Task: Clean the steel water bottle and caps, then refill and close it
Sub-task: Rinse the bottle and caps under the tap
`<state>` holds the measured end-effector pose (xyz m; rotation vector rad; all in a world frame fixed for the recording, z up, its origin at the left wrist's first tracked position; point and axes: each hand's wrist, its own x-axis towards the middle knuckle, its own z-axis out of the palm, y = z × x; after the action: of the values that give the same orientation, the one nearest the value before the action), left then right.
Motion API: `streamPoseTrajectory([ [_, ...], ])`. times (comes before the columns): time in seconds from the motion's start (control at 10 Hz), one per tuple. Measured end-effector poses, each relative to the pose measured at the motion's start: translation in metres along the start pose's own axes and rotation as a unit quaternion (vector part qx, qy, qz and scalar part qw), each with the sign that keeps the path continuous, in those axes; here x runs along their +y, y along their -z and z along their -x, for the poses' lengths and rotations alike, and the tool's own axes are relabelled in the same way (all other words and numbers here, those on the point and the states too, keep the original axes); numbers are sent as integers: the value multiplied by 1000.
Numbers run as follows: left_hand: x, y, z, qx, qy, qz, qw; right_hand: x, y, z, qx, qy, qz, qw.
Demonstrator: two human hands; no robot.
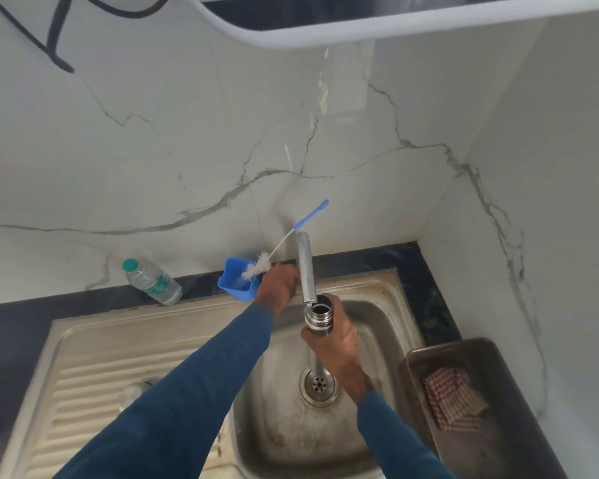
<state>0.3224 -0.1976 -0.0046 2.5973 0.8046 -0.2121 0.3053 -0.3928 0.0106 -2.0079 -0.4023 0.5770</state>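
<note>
One steel bottle (320,314) is gripped in the curled fingers of the right hand (332,337), mouth up over the sink (377,305), just under the tap (305,267) spout. The left hand (277,286) is placed at the tap's base, its fingers' hold not discernible. If water is opened hard, the slightly off-centre mouth could be missed and splashing caused.

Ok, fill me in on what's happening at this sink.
A person's right hand grips the uncapped steel bottle, mouth right under the tap spout, over the sink. The left hand reaches to the tap's base, beside the blue holder with the bottle brush; its grip is hidden.
</note>
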Motion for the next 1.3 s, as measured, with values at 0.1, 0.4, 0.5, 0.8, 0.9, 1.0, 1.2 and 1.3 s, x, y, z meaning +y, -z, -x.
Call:
streamPoseTrajectory([
  [0.1,0,1,3,0,-10,19,1000,3,1,0,-44,-1,20,999],
  [0.4,-12,-11,-4,-9,-35,109,993,2,-14,-6,-8,2,57,998],
  [0.5,-33,-31,-15,16,-48,102,993,6,-12,-6,-30,-1,42,999],
  [0.8,-20,-19,10,-10,-60,193,979,7,-12,0,-48,2,49,998],
  [0.9,-21,-19,14,1,-74,208,975,11,-14,1,-4,6,37,999],
  [1.0,-28,-30,25,10,-42,220,975,13,-14,3,-41,-8,49,998],
  [1.2,-34,-42,49,1,58,285,957,13,-16,4,-24,-3,27,999],
  [1.3,-35,-48,58,-52,95,330,938,13,-19,5,-50,5,44,998],
])
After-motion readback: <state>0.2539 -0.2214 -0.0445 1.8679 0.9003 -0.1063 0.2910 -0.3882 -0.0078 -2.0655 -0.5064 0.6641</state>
